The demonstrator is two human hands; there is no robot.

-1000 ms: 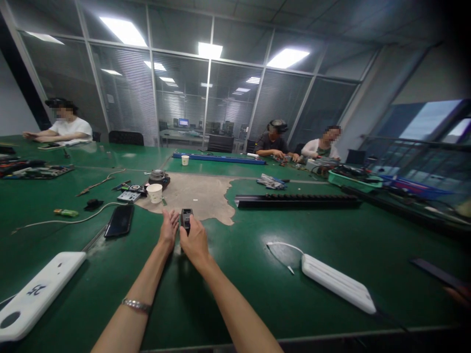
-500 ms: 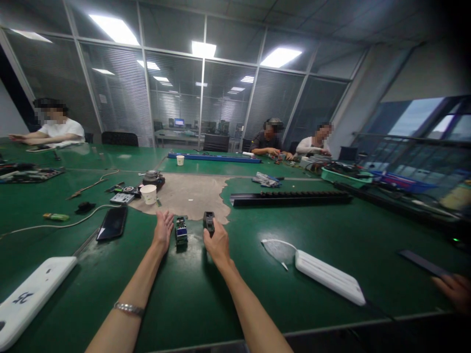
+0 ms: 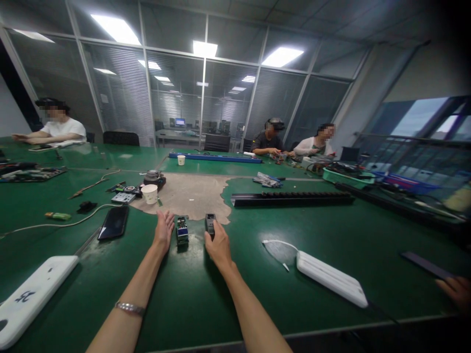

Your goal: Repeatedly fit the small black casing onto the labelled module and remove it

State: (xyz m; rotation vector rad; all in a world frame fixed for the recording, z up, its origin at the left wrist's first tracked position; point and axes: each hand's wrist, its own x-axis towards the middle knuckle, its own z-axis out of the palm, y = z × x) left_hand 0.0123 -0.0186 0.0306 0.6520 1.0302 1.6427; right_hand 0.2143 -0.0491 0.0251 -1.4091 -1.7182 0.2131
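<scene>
My right hand is closed around a small black plastic housing, with an opening showing at its far end. On the green table to its left stands a small circuit board module with a bluish block on it. My left hand rests on its edge just left of that module, fingers stretched out and holding nothing. A gap separates the module from both hands.
A black phone and a white power bank lie left; another white power bank with a cable lies right. Ahead are a paper cup and a long black rail. Another person's hand holds a dark flat strip at far right.
Both hands and the things near them keep their places; the whole view has shifted very slightly.
</scene>
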